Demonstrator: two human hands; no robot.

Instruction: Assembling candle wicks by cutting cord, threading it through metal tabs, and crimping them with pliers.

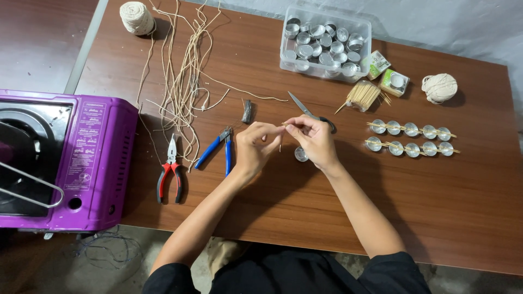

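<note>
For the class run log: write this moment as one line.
left hand: pinching thin wooden stick | right hand: pinching same stick | small round metal cup: on table beneath

Brown wooden table (436,218) with purple stove (65,163), pliers (170,169), strings (182,81), tin cups (409,139), scissors (305,109).

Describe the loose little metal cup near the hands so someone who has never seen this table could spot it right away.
Start at the brown wooden table and find the two hands meeting near its middle. Just below the right hand sits a single small round silver cup. Unlike the cups lined up in two rows to the right or heaped in the clear plastic box, it stands alone with no stick across it.
</note>
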